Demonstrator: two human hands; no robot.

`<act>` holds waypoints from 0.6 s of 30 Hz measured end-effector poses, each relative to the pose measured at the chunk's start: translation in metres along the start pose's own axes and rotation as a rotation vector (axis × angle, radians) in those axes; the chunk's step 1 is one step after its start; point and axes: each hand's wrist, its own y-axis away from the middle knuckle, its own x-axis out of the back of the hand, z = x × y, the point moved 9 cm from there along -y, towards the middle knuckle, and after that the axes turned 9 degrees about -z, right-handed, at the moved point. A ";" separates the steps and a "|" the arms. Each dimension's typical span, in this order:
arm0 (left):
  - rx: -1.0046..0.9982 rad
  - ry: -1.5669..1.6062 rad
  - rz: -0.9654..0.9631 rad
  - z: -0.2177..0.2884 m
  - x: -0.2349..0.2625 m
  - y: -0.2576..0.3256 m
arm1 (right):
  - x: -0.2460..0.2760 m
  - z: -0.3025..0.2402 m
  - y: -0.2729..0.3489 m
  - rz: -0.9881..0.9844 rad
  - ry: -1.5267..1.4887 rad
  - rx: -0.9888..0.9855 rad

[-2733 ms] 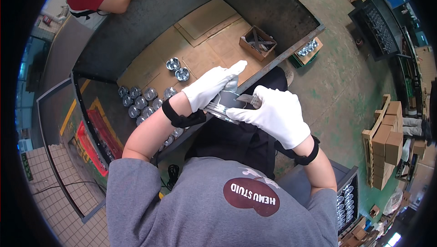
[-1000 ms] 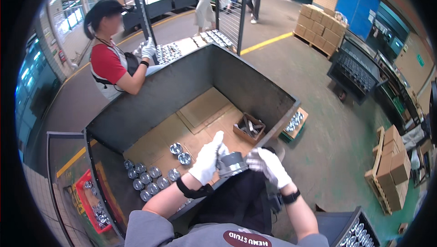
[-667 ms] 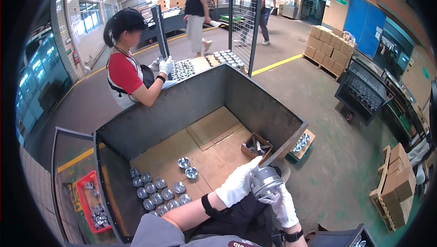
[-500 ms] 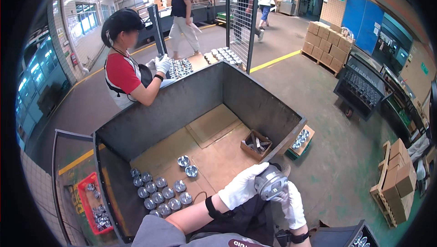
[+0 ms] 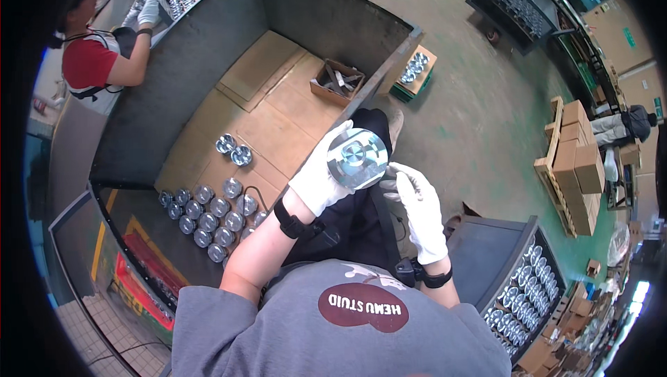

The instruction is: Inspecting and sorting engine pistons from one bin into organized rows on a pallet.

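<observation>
A shiny round metal piston [image 5: 357, 159] is in my gloved left hand [image 5: 316, 177], its flat crown facing up. My left fingers wrap its left side and underside. Just right of the piston is my gloved right hand [image 5: 419, 211], fingers loosely bent and apart, with nothing visible in them. Its fingertips are close to the piston's lower right edge; I cannot tell whether they touch. Rows of pistons [image 5: 208, 221] stand on the cardboard lining [image 5: 267, 121] of a large dark metal bin [image 5: 187, 50]. Two more pistons [image 5: 241, 155] sit apart from those rows.
A small box of metal pieces [image 5: 338, 81] stands in the bin's corner. At my right is a dark cart [image 5: 486, 241] with many pistons. Pistons on a green crate [image 5: 415, 75] and a pallet of cartons [image 5: 571, 168] lie beyond. Across the bin, a person in red sleeves [image 5: 89, 66] works.
My view has tilted down and turned right. The piston has rotated from showing its side to showing its crown. My right hand has come off it or loosened beside it.
</observation>
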 end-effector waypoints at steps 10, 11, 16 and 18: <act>0.181 -0.011 0.006 -0.030 0.005 -0.008 | 0.011 0.013 0.021 0.143 -0.099 0.029; 0.197 -0.043 0.031 -0.031 0.005 -0.007 | 0.010 0.014 0.020 0.143 -0.098 0.023; 0.221 0.006 0.010 -0.034 0.009 -0.011 | 0.008 0.010 0.016 0.155 -0.109 0.048; 0.236 0.040 -0.020 -0.036 0.016 -0.016 | 0.007 0.011 0.015 0.147 -0.128 0.056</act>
